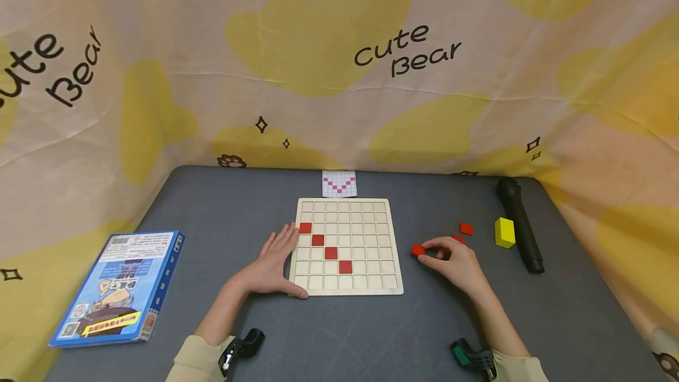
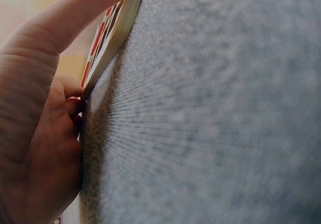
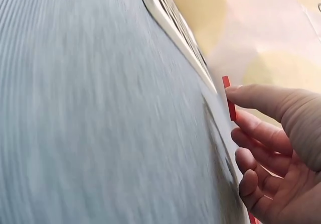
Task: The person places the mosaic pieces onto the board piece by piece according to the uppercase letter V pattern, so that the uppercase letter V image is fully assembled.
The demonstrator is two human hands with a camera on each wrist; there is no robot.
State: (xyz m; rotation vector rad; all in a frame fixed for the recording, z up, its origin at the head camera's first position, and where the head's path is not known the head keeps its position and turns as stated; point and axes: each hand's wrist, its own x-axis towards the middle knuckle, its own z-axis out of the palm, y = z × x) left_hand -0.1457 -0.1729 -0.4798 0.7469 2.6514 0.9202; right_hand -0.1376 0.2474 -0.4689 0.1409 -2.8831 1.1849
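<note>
A pale gridded board (image 1: 371,246) lies mid-table, with several red tiles (image 1: 331,253) in a diagonal running down to the right. The left hand (image 1: 269,267) rests at the board's left edge, fingers straight and thumb at the bottom left corner; the left wrist view shows the thumb against the board's side (image 2: 118,38). Right of the board, the right hand (image 1: 453,264) pinches a red tile (image 1: 418,250) between thumb and fingertips. In the right wrist view that tile (image 3: 229,99) is seen edge-on. Behind the right hand are two more red tiles (image 1: 466,229), one partly hidden.
A small card (image 1: 339,184) with a red V pattern touches or nearly touches the board's back edge. At the right are a yellow block (image 1: 504,233) and a black microphone (image 1: 522,229). A blue box (image 1: 119,287) lies at the left. Patterned cloth (image 1: 318,46) hangs behind the table.
</note>
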